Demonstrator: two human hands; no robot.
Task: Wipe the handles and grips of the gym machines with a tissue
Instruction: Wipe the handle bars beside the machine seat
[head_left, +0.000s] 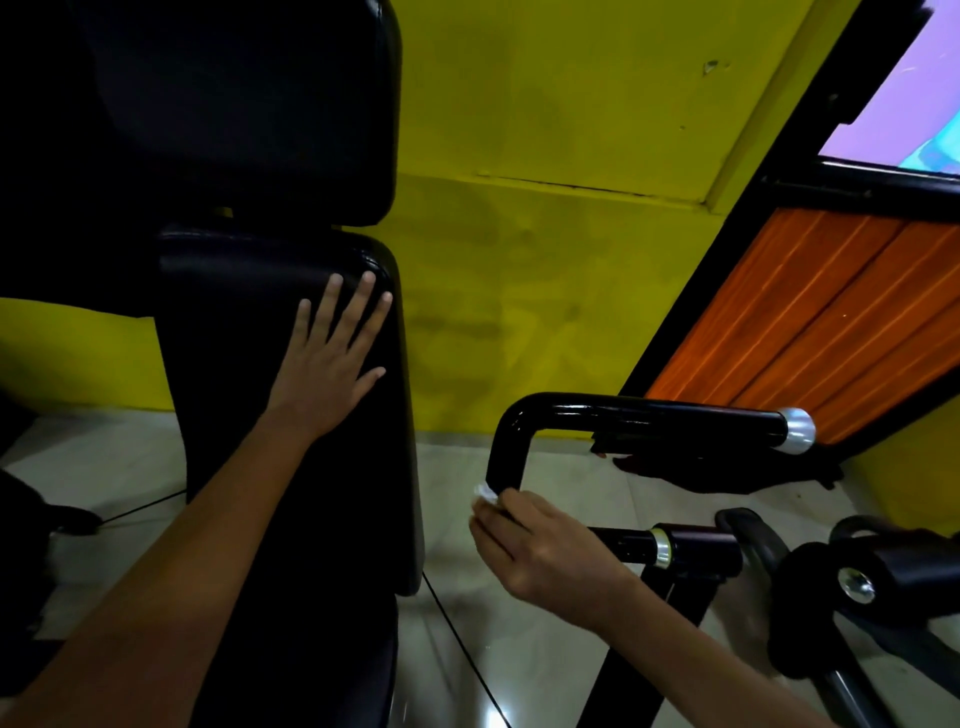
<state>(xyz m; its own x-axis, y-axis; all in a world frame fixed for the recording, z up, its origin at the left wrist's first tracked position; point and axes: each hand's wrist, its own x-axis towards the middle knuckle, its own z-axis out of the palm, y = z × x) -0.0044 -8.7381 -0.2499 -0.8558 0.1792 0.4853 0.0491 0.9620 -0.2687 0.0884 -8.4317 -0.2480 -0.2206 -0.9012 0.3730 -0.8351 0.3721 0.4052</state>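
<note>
A black bent handle bar (613, 410) with a silver end cap stands at the right of the machine. My right hand (540, 545) grips the lower part of this bar, with a white tissue (485, 491) pinched between the fingers and the bar. Only a small piece of the tissue shows above the fingers. My left hand (332, 358) rests flat with spread fingers on the black padded back pad (249, 467) of the machine.
A second black grip (675, 545) with a silver ring sits just right of my right hand. More black machine parts (857, 587) stand at the lower right. A yellow wall (545, 260) lies behind, an orange slatted panel (810, 327) at the right, a black cable (462, 639) on the tiled floor.
</note>
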